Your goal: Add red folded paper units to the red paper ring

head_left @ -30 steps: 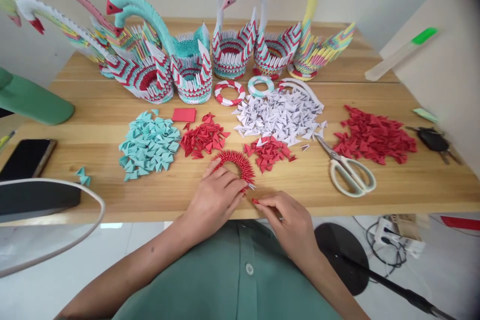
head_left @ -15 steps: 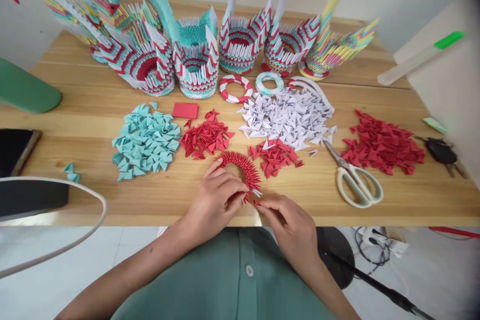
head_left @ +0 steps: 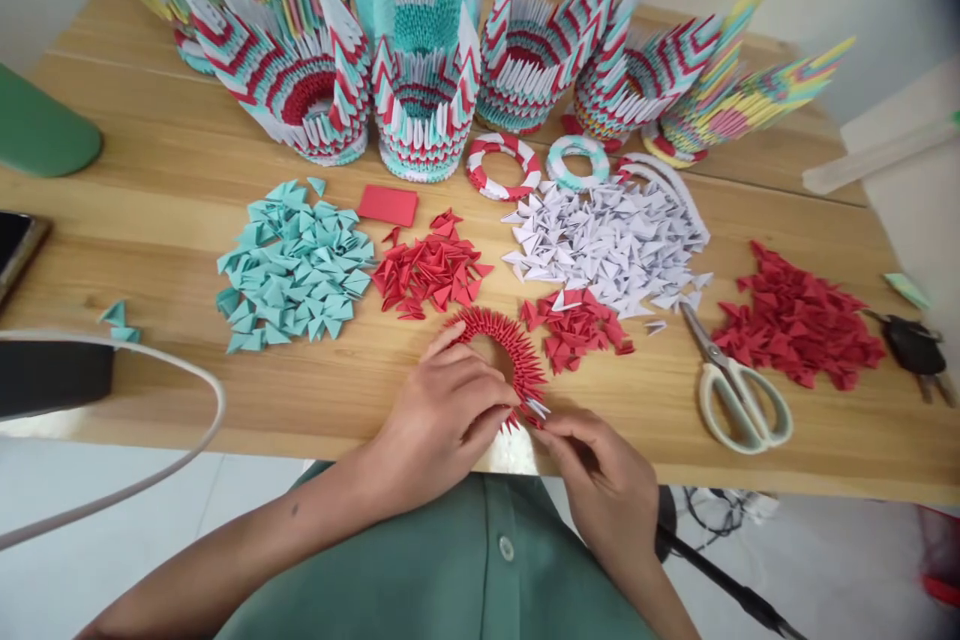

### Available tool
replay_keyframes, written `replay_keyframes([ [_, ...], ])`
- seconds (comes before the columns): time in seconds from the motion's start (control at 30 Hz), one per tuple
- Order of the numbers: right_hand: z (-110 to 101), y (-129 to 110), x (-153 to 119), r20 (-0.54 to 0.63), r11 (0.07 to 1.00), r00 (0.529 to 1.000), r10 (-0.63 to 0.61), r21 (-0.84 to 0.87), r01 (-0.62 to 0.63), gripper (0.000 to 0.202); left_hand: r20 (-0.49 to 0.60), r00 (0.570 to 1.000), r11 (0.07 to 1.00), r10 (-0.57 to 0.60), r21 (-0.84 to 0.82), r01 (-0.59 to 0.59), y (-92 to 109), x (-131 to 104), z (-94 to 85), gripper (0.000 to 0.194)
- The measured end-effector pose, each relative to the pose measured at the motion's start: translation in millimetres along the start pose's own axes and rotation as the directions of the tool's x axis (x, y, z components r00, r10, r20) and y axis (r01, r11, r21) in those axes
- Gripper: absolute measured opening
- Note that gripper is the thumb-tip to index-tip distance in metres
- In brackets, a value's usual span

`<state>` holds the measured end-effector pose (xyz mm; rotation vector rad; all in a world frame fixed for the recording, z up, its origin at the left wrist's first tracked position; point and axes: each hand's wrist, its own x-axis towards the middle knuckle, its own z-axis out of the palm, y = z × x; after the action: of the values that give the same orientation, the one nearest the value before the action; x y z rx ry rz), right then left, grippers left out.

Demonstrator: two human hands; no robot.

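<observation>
A spiky ring of folded red paper pieces (head_left: 517, 350) lies at the front of the wooden table, with a few white points (head_left: 538, 408) on its right side. My left hand (head_left: 450, 410) is closed on the ring's near left side and covers part of it. At the ring's lower right edge, my right hand (head_left: 600, 465) pinches a small red folded paper piece (head_left: 537, 423), mostly hidden by the fingertips. Just beyond the ring are two small heaps of red pieces, the left heap (head_left: 429, 270) and the right heap (head_left: 576, 328).
Turquoise pieces (head_left: 296, 265) lie left, white pieces (head_left: 611, 240) behind the ring, more red pieces (head_left: 802, 315) right. Scissors (head_left: 742, 390) rest near the front edge. Paper swans (head_left: 427, 110) line the back. A pale cable (head_left: 214, 390) loops at left.
The camera view has tilted down and shifted. My right hand has brought the red piece closer, up to the ring's edge beside the white points. My left hand keeps its hold.
</observation>
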<state>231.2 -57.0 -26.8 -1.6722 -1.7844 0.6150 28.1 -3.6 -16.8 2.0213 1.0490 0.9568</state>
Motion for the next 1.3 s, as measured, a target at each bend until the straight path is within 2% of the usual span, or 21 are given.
replay_keyframes([
  [0.13,0.1,-1.2,1.4,0.009,0.999,0.999,-0.031,-0.012,0.031,0.009,0.011,1.0,1.0,0.001,0.006,-0.001,0.1,-0.1,0.1,0.014],
  [0.4,-0.5,-3.0,2.4,0.025,1.0,1.0,-0.013,-0.012,0.014,0.011,0.007,1.0,1.0,0.003,0.013,-0.003,-0.3,0.7,2.0,0.015],
  [0.53,-0.5,-3.0,3.0,0.063,0.998,0.996,-0.057,-0.009,0.058,0.01,0.002,1.0,1.0,0.001,0.015,-0.001,-1.4,1.7,2.6,0.016],
  [0.63,-0.5,-2.4,2.4,0.083,0.999,0.995,-0.047,0.003,0.047,0.01,0.002,1.0,1.0,0.0,0.019,0.0,-1.2,2.3,2.1,0.018],
  [0.8,-0.3,-1.6,0.9,0.062,0.999,0.997,-0.048,0.01,0.048,0.008,-0.004,1.0,1.0,-0.013,0.015,0.013,0.5,2.1,1.3,0.019],
  [1.0,-0.4,-1.0,2.5,0.082,0.993,0.99,-0.116,-0.005,0.116,0.01,-0.022,1.0,1.0,0.001,0.009,-0.001,0.5,4.4,1.4,0.016],
  [1.3,2.2,-4.3,6.6,0.051,0.951,0.952,-0.3,-0.061,0.303,0.015,-0.046,0.999,1.0,-0.005,0.002,0.005,0.4,4.6,2.3,0.017],
])
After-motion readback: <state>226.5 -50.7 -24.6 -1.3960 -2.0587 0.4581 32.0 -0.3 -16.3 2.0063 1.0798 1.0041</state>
